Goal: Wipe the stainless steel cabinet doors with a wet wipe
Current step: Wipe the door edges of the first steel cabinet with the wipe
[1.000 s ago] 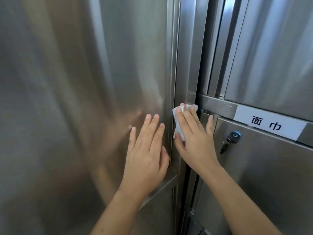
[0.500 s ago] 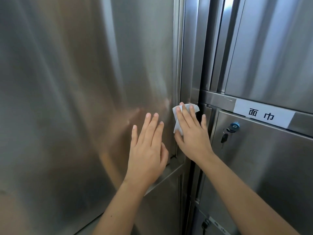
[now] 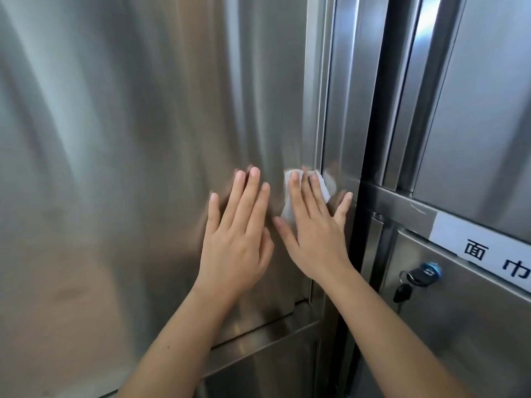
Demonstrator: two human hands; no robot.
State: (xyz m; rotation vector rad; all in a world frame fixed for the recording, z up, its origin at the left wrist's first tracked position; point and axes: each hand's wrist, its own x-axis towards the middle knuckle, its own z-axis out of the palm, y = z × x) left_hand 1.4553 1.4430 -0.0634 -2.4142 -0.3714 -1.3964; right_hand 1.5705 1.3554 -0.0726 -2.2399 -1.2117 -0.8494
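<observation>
Left hand point(image 3: 238, 239) lay flat on the large stainless steel cabinet door point(image 3: 129, 139), just left of the right hand point(image 3: 313, 237) pressing the white wet wipe point(image 3: 286, 209) on the same door. Farther right was a keyed lock point(image 3: 428, 271), below a paper label point(image 3: 482, 242).

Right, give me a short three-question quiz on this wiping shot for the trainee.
1. True or false: the left hand lies flat on the large door, holding nothing.
2. The right hand presses the wet wipe against: A. the large door near its right edge; B. a glass pane; C. a tabletop.
3. Fill in: a key hangs in the ___ lock under the white label.
Key: 1 true; 2 A; 3 blue.
</observation>
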